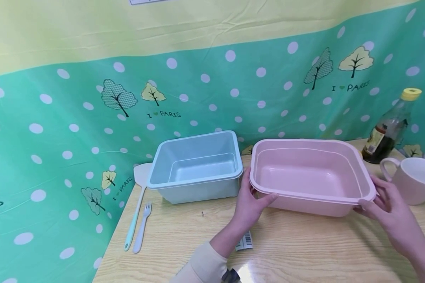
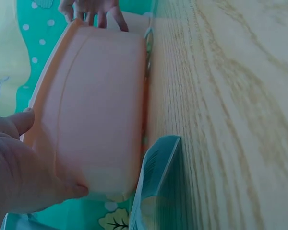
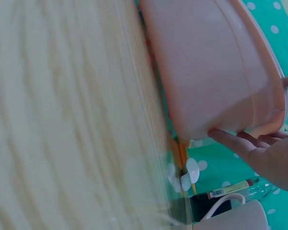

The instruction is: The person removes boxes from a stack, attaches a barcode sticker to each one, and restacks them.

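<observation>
A pink plastic basin (image 1: pixel 304 173) with a wide rim is held between both hands. At its left end, the left hand (image 1: pixel 249 202) grips it, thumb over the front rim and fingers along the end wall. The right hand (image 1: pixel 393 214) holds the opposite end, thumb at the rim corner and fingers against the wall below, as the right wrist view shows. A narrow gap appears under the basin's base (image 2: pixel 105 110) in the left wrist view. Beside the left hand stands a light-blue basin (image 1: pixel 198 192); its visible inside is bare.
Left on the wooden table (image 1: pixel 184 243) lie a spatula (image 1: pixel 139 204) and a fork (image 1: pixel 142 228). A barcoded packet (image 1: pixel 245 241) is near the left forearm. A pink mug (image 1: pixel 418 181) and a yellow-capped bottle (image 1: pixel 389 129) stand right. A dotted curtain (image 1: pixel 205 94) hangs behind.
</observation>
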